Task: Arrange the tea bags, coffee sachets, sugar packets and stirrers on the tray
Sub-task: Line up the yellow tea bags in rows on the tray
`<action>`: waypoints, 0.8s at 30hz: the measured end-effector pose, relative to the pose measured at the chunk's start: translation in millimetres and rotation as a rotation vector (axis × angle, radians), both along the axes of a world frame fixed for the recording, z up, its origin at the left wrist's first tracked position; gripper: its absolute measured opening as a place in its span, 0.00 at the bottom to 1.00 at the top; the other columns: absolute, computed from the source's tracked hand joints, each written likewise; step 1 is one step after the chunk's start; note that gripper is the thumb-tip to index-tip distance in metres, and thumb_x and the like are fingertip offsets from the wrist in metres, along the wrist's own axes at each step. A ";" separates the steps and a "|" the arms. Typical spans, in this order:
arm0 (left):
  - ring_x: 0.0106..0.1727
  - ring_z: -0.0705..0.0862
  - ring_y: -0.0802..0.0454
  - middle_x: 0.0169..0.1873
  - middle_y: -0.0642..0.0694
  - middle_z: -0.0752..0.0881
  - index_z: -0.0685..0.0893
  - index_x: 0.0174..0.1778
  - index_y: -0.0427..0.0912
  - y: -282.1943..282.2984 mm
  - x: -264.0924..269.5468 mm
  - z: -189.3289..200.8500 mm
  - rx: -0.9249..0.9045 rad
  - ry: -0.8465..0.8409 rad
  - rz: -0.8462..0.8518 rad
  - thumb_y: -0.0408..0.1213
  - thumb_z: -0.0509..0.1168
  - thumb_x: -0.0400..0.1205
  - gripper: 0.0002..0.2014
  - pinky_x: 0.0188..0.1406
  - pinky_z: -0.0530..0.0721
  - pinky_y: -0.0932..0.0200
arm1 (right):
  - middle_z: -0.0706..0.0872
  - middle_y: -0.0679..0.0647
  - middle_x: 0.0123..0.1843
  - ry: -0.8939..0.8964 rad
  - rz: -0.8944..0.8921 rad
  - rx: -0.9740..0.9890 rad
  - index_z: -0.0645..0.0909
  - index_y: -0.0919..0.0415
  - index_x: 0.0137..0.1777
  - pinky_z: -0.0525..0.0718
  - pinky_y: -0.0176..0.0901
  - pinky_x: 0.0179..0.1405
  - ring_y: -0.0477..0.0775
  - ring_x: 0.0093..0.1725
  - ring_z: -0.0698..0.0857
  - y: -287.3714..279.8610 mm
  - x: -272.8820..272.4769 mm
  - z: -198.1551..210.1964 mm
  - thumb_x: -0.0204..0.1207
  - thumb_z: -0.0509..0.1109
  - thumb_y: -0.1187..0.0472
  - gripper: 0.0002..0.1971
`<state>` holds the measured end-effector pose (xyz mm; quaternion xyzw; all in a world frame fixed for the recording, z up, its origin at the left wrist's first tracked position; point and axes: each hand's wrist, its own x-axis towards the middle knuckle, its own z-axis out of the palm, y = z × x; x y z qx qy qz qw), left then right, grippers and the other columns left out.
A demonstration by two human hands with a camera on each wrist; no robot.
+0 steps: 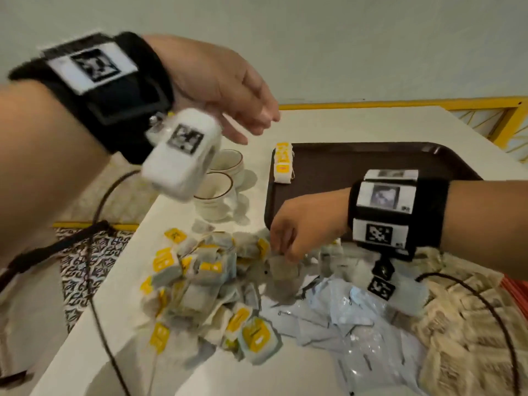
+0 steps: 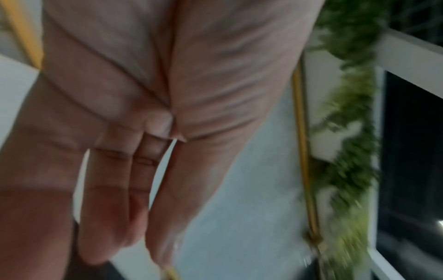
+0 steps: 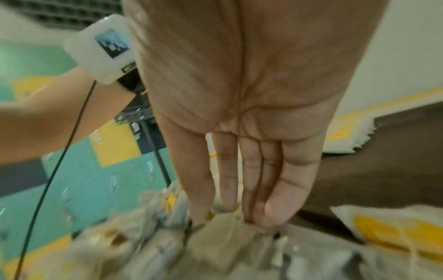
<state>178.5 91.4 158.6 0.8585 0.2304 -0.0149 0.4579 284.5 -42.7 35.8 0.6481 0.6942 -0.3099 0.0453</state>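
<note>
A dark brown tray (image 1: 357,167) lies on the white table (image 1: 343,124), with a small stack of yellow-labelled tea bags (image 1: 283,162) at its left edge. In front of it a loose pile of tea bags (image 1: 200,281) covers the table. My right hand (image 1: 285,247) reaches down into the pile's right end, thumb and fingertips pinching the top of one tea bag (image 1: 281,268). The right wrist view shows that tea bag (image 3: 223,236) under the right hand (image 3: 235,212). My left hand (image 1: 257,124) hovers high above the cups, fingers relaxed, holding nothing; the left wrist view shows the left hand (image 2: 143,189) blurred.
Two white cups (image 1: 220,181) stand left of the tray. Clear plastic packets (image 1: 357,324) lie in front of the tray, and brown paper packets (image 1: 457,310) are heaped at the right. A black cable (image 1: 97,281) hangs off the table's left edge.
</note>
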 end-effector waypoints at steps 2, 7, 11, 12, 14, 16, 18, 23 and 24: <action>0.40 0.88 0.55 0.36 0.48 0.87 0.90 0.43 0.45 -22.2 -30.5 -12.0 0.037 0.084 -0.140 0.35 0.79 0.64 0.12 0.37 0.88 0.56 | 0.86 0.49 0.56 -0.152 0.084 0.038 0.82 0.54 0.63 0.85 0.44 0.55 0.50 0.53 0.85 -6.2 -11.3 -7.5 0.71 0.76 0.52 0.21; 0.51 0.82 0.60 0.46 0.60 0.84 0.88 0.55 0.57 -67.3 -67.0 -87.2 0.389 0.358 -0.567 0.47 0.78 0.71 0.16 0.44 0.79 0.74 | 0.80 0.48 0.52 -0.266 0.167 0.144 0.79 0.56 0.66 0.73 0.37 0.46 0.52 0.54 0.81 -7.2 -24.4 -16.7 0.77 0.71 0.56 0.17; 0.56 0.78 0.57 0.51 0.58 0.77 0.80 0.65 0.58 -89.8 -69.0 -125.3 0.494 0.380 -0.681 0.49 0.76 0.72 0.25 0.57 0.78 0.58 | 0.84 0.46 0.45 -0.206 -0.015 0.279 0.83 0.56 0.57 0.74 0.37 0.41 0.49 0.43 0.83 -4.3 -6.9 0.5 0.78 0.71 0.56 0.10; 0.57 0.76 0.55 0.52 0.56 0.77 0.80 0.65 0.57 -92.1 -67.7 -130.6 0.529 0.389 -0.696 0.49 0.75 0.73 0.24 0.58 0.77 0.56 | 0.84 0.45 0.41 -0.168 -0.082 0.296 0.83 0.55 0.54 0.76 0.36 0.38 0.47 0.38 0.85 -6.2 0.9 7.9 0.77 0.72 0.56 0.08; 0.56 0.76 0.55 0.51 0.56 0.78 0.81 0.61 0.56 -95.8 -65.3 -135.4 0.563 0.378 -0.695 0.47 0.73 0.75 0.19 0.58 0.76 0.56 | 0.85 0.46 0.36 -0.131 -0.144 0.302 0.82 0.53 0.45 0.81 0.38 0.37 0.45 0.30 0.86 -14.5 17.1 21.5 0.77 0.72 0.55 0.04; 0.53 0.79 0.57 0.49 0.56 0.82 0.82 0.57 0.53 -95.8 -63.9 -138.4 0.540 0.366 -0.665 0.43 0.72 0.76 0.13 0.55 0.79 0.58 | 0.84 0.46 0.33 -0.171 -0.134 0.222 0.82 0.53 0.40 0.82 0.40 0.39 0.45 0.30 0.85 -24.5 31.1 26.8 0.76 0.72 0.52 0.07; 0.48 0.81 0.61 0.46 0.58 0.84 0.83 0.55 0.52 -94.2 -61.9 -138.3 0.503 0.374 -0.612 0.41 0.73 0.76 0.13 0.51 0.80 0.63 | 0.83 0.45 0.32 -0.241 -0.108 0.068 0.84 0.56 0.41 0.82 0.41 0.40 0.47 0.33 0.85 -34.2 37.5 21.0 0.75 0.73 0.51 0.09; 0.47 0.82 0.59 0.45 0.58 0.83 0.81 0.52 0.53 -96.4 -60.0 -137.6 0.497 0.463 -0.574 0.47 0.77 0.70 0.17 0.49 0.81 0.61 | 0.79 0.46 0.37 -0.351 -0.099 0.130 0.82 0.55 0.44 0.73 0.35 0.35 0.49 0.40 0.78 -40.4 37.1 -12.4 0.73 0.75 0.55 0.06; 0.46 0.82 0.58 0.46 0.56 0.84 0.81 0.52 0.52 -97.5 -59.5 -138.9 0.509 0.471 -0.576 0.45 0.77 0.71 0.16 0.48 0.81 0.61 | 0.78 0.44 0.37 -0.344 -0.122 0.184 0.81 0.54 0.42 0.71 0.35 0.34 0.48 0.40 0.78 -40.7 37.2 -15.8 0.73 0.75 0.57 0.05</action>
